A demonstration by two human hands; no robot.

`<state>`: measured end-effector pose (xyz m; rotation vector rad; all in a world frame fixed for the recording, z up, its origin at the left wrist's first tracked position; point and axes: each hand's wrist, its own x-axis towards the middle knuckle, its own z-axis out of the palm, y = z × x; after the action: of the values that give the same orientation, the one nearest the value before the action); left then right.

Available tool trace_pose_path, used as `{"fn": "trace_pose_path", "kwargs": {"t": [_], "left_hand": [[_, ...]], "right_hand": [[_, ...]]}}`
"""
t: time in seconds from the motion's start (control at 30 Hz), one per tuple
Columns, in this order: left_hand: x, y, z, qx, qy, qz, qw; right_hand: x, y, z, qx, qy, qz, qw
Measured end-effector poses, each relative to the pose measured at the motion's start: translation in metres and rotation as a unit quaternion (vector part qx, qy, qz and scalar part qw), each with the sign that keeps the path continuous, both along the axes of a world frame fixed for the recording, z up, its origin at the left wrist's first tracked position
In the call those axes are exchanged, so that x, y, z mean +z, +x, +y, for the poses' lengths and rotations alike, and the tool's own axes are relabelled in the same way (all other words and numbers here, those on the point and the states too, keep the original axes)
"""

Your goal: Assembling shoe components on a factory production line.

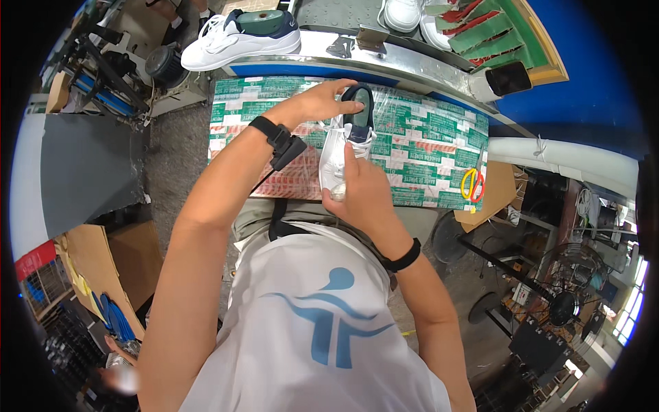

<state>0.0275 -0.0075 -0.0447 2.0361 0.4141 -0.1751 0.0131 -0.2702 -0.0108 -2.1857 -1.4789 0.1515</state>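
A white lace-up sneaker with a dark navy collar and a green insole lies lengthwise in front of me over the taped work surface, its toe toward my body. My left hand is at the heel end, fingers behind the collar and thumb reaching over the opening to the insole. My right hand is closed around the toe end, its index finger stretched along the laces toward the tongue. Part of the toe is hidden behind that hand.
The work surface is covered in green and white printed tape. Scissors with yellow and red handles lie at its right edge. Beyond, another white sneaker rests by a metal ledge. A wooden-edged tray holds red and green pieces.
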Motion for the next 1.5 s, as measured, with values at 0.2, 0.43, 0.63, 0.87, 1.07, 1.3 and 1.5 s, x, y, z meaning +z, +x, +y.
{"fn": "trace_pose_path", "kwargs": {"t": [0.2,0.43,0.63,0.87,1.07,1.3,1.5], "left_hand": [[-0.002,0.000,-0.003,0.023,-0.059,-0.006,0.998],[-0.012,0.002,0.006,0.007,-0.013,-0.009,1.000],[0.013,0.025,-0.024,0.039,-0.097,0.050,0.993],[0.008,0.033,-0.042,0.087,-0.004,0.077,0.993],[-0.019,0.013,-0.003,0.122,-0.199,-0.028,0.972],[-0.016,0.031,-0.039,0.140,0.043,0.033,0.989],[-0.009,0.033,-0.037,0.122,0.021,0.047,0.991]], "right_hand": [[0.011,-0.018,0.028,-0.046,0.029,0.210,0.976],[0.008,-0.043,-0.008,0.111,-0.029,0.387,0.915],[0.022,0.013,-0.036,-0.078,0.050,0.189,0.978],[0.007,0.034,-0.031,-0.043,-0.033,0.039,0.998],[0.089,0.024,-0.089,-0.027,-0.142,0.154,0.977],[0.038,0.004,-0.077,-0.037,-0.060,0.230,0.971],[0.017,0.026,-0.035,-0.106,0.027,0.207,0.972]]}}
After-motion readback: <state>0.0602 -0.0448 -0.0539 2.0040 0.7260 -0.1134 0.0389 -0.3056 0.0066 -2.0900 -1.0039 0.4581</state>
